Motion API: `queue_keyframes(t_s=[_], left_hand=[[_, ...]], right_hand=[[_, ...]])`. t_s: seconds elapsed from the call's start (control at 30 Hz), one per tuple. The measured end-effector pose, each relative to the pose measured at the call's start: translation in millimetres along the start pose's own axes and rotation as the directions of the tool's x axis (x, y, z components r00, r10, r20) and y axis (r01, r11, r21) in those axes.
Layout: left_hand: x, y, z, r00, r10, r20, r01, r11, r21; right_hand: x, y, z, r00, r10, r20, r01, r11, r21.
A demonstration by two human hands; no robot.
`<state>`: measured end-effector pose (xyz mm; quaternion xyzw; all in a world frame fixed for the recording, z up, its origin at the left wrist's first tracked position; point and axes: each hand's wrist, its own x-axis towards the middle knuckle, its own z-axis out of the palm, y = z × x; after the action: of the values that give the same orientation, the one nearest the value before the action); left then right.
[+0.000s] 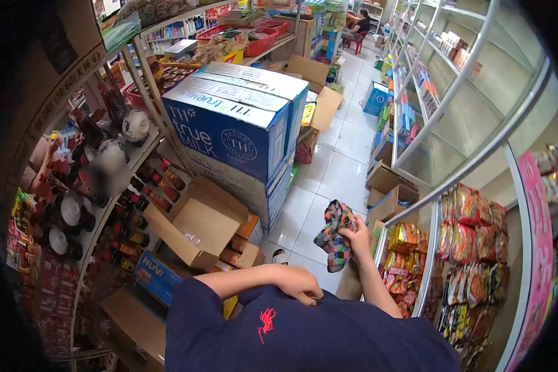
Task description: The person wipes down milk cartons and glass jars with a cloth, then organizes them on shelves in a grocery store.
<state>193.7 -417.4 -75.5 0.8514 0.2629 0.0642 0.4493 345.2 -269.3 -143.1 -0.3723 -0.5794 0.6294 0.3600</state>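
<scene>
A crumpled checked cloth in dark, red and green tones hangs over the aisle. My right hand is closed on its right side, with the thumb across the fabric. My left hand rests against the front of my navy shirt. Its fingers are curled in and appear to pinch the shirt; the fingertips are partly hidden in the fabric.
Stacked blue milk cartons and an opened cardboard box stand left of the tiled aisle. Shelves of bottles line the left. A glass-fronted cabinet and noodle packets are on the right. A person sits far back.
</scene>
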Motion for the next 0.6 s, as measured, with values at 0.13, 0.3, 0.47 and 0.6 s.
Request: queue_keyframes(t_s=[0.13,0.3,0.47,0.6], left_hand=[[11,-28,-59,0.949,0.07,-0.307,-0.087,0.995,-0.042],[28,-44,-142,0.865,0.227,-0.447,-0.322,0.935,-0.148],[62,-37,-179,0.811,0.449,-0.375,-0.493,0.87,-0.026],[68,-59,-204,0.781,0.391,-0.488,-0.435,0.9,0.026]], right_hand=[[68,-20,8,0.995,-0.013,0.097,0.008,0.999,0.05],[139,-19,8,0.996,-0.038,0.083,0.034,0.998,0.049],[188,-9,21,0.993,0.051,0.105,-0.068,0.984,0.164],[235,-11,27,0.978,0.048,0.203,-0.075,0.989,0.131]])
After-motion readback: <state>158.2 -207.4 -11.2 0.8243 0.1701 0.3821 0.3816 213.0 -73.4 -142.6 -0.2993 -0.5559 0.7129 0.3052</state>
